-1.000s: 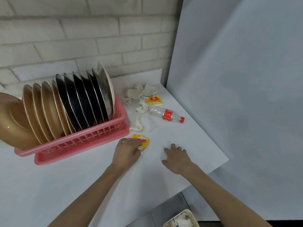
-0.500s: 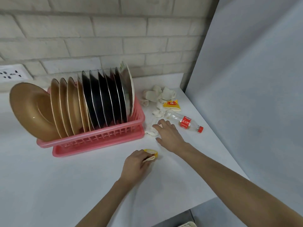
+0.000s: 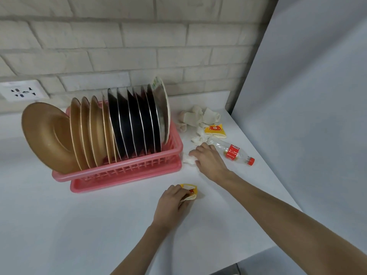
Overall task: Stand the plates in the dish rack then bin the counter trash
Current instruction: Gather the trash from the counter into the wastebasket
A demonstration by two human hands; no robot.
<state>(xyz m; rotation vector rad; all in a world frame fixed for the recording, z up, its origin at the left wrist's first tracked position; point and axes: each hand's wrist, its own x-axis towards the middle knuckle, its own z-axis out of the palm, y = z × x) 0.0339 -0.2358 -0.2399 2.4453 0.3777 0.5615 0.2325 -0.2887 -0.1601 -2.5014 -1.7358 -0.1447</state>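
While L hand (image 3: 172, 203) still grips yellow wrapper (image 3: 192, 192), R hand (image 3: 210, 161) has gone fwd since 1 s ago; now touching white tissue (image 3: 187, 159) by dish rack (image 3: 127, 168), grip unclear.

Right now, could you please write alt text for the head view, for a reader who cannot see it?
A person's left hand grips a crushed yellow cup while the right hand touches a crumpled tissue beside a pink dish rack full of plates.
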